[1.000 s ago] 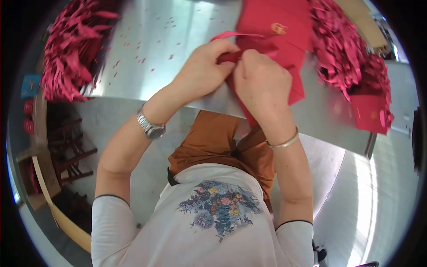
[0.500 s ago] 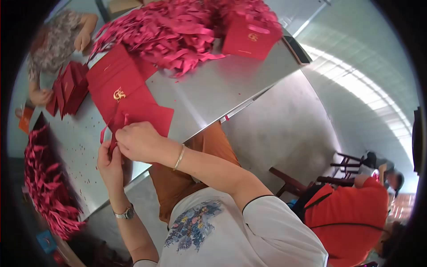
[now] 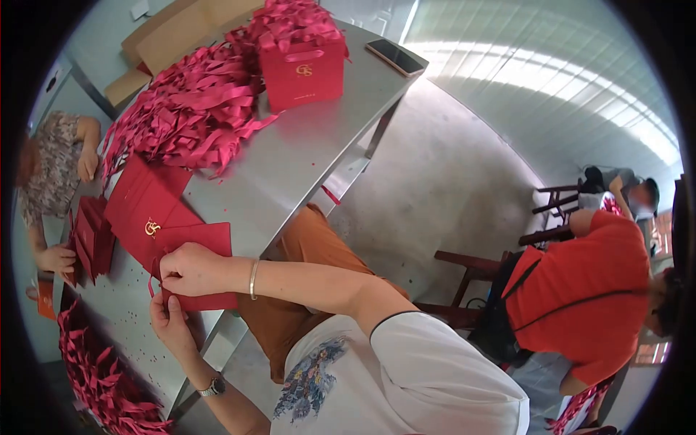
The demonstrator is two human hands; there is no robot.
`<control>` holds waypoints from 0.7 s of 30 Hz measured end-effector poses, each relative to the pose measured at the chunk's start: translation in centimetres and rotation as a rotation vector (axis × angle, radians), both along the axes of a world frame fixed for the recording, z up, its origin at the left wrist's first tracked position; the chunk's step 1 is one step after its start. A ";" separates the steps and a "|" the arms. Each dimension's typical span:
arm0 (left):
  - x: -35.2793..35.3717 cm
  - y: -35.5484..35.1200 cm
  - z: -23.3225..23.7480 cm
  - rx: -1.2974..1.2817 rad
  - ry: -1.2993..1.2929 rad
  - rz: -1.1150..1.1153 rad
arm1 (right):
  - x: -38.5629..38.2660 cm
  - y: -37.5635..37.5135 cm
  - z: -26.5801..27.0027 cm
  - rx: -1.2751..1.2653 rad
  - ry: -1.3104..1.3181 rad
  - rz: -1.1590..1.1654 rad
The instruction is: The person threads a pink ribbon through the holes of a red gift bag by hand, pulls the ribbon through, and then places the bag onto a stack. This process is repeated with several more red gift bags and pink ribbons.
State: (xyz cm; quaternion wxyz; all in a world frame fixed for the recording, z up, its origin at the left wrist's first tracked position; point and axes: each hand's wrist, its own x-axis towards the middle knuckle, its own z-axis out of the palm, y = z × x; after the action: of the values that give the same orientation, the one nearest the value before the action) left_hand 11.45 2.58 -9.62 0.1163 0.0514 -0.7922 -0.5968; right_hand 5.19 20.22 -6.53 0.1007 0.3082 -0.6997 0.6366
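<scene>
Since the earlier frames the view is swung to the right, so that a phone (image 3: 395, 56) at the far table corner is brought into sight; both hands are kept together on the same bag, now lower in the picture.

Right hand (image 3: 190, 270): fingers are closed narrow and pinched on the top edge of a flat red bag (image 3: 210, 239); a bracelet (image 3: 253, 279) is worn at the wrist.

Left hand (image 3: 170, 319): placed just below the right, fingertips closed on the same bag's near edge; a wristwatch (image 3: 212, 386) is seen on the forearm.

A thin ribbon strand (image 3: 151, 287) is seen at the bag's left edge, between the hands; whether it is pinched cannot be told.

The bag is laid flat at the near edge of the metal table (image 3: 304, 159), touching a stack of flat bags (image 3: 148, 206) with gold logos.

Beyond: a ribbon pile (image 3: 188, 109); an upright red bag (image 3: 303, 72); at far left, a co-worker's hand (image 3: 58, 257) on further bags; at right, a seated person in a red shirt (image 3: 587, 290).
</scene>
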 end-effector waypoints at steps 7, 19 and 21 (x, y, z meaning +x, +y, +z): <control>-0.4 -0.6 -0.7 0.022 0.003 -0.053 | -0.5 5.2 -0.5 0.063 0.072 -0.265; -0.9 -0.5 -1.0 0.203 -0.066 -0.019 | -0.9 5.9 -1.9 -0.032 -0.026 -0.395; -0.9 0.0 -0.6 0.243 -0.050 -0.009 | -1.2 5.5 -2.2 0.006 -0.075 -0.463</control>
State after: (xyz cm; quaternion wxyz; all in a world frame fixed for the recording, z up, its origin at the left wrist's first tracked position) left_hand 10.55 2.62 -10.22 0.0865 0.0763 -0.7171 -0.6874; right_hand 3.97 25.71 -8.75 0.2172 0.1159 -0.7569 0.6054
